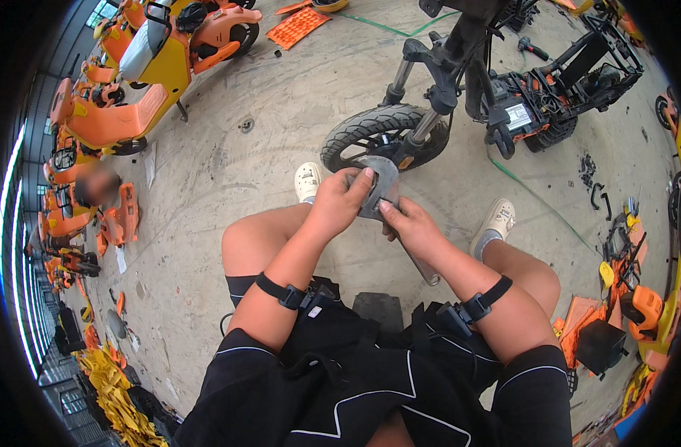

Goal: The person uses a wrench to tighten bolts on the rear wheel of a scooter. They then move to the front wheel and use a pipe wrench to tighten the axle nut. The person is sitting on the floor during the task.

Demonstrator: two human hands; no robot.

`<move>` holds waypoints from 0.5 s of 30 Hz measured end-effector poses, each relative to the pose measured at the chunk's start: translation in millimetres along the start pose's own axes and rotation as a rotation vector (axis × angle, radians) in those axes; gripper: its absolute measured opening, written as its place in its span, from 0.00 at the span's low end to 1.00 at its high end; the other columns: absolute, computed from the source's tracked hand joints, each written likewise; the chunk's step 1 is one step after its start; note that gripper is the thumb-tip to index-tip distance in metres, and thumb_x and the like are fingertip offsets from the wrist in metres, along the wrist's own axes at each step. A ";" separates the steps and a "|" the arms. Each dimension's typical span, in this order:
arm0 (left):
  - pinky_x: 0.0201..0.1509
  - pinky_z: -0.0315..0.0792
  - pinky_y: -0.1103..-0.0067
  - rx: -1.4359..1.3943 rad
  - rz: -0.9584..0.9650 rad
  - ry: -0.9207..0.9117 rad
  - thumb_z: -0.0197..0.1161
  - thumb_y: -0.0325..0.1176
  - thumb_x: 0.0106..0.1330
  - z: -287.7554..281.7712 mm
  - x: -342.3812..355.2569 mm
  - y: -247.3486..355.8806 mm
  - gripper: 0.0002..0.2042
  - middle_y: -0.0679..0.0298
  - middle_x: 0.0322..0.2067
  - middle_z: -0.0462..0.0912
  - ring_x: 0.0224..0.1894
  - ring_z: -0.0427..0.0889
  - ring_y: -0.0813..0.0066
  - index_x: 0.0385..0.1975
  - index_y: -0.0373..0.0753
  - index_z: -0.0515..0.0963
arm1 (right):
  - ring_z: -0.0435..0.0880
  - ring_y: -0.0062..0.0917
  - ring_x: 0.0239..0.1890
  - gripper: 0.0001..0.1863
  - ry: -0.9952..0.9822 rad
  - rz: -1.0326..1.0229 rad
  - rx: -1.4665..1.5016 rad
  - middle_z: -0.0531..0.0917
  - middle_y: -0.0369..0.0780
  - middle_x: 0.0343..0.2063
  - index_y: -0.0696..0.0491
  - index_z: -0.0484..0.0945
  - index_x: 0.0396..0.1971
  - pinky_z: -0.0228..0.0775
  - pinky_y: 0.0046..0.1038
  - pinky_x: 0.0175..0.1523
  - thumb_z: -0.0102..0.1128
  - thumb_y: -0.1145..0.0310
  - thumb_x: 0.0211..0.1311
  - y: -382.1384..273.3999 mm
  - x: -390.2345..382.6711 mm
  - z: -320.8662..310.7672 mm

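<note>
A large grey adjustable wrench (pixel 387 179) is held slantwise in front of me, between my knees. My left hand (pixel 340 197) is closed on the side of its head, thumb lying on the metal. Closed around the wrench just below the head is my right hand (pixel 411 225), its thumb near the jaw's base. The handle slopes down past my right wrist. Just beyond the wrench stands the front wheel (pixel 385 130) of a stripped scooter (pixel 474 82), with bare fork tubes and an exposed frame. Fingers on the wrench's underside are partly hidden.
Orange and yellow scooters (pixel 132 104) stand in rows at the left, where a person is among them. Yellow panels (pixel 113 387) lie piled at the lower left. Loose parts and a black box (pixel 601 347) lie at the right. A green strap (pixel 538 197) crosses the concrete floor.
</note>
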State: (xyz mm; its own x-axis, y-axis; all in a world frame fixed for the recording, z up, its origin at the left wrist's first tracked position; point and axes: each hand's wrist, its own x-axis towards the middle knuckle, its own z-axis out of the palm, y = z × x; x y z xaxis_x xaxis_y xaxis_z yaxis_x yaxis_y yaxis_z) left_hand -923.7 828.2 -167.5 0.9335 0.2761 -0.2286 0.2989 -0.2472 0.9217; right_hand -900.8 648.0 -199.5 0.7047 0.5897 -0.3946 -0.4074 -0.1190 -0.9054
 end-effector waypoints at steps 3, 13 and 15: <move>0.30 0.73 0.78 -0.012 0.001 -0.003 0.60 0.48 0.71 0.1 0.6 -2.7 0.25 0.59 0.24 0.83 0.26 0.78 0.78 0.43 0.25 0.79 | 0.76 0.19 0.25 0.23 -0.007 -0.013 0.004 0.78 0.36 0.23 0.58 0.76 0.37 0.70 0.24 0.31 0.57 0.49 0.69 4.6 1.4 -1.0; 0.30 0.73 0.78 0.006 0.008 0.017 0.60 0.49 0.71 0.5 -1.2 -6.2 0.25 0.60 0.25 0.82 0.27 0.78 0.78 0.42 0.26 0.79 | 0.75 0.19 0.21 0.27 0.059 0.026 -0.123 0.77 0.36 0.18 0.57 0.77 0.30 0.68 0.25 0.28 0.60 0.44 0.66 -5.5 -1.0 -0.1; 0.30 0.73 0.79 -0.012 0.018 0.020 0.60 0.49 0.71 1.3 -0.8 -3.2 0.24 0.61 0.25 0.82 0.27 0.77 0.79 0.42 0.26 0.79 | 0.75 0.19 0.21 0.27 0.058 0.003 -0.055 0.78 0.36 0.18 0.57 0.76 0.29 0.68 0.25 0.28 0.59 0.44 0.67 -2.4 -1.3 -0.1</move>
State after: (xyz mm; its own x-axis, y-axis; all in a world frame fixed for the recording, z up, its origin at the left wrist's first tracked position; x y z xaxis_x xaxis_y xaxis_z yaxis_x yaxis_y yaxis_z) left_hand -925.1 827.6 -170.7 0.9345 0.2903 -0.2058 0.2795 -0.2408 0.9295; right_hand -900.6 647.4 -196.8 0.7367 0.5420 -0.4044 -0.3784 -0.1652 -0.9108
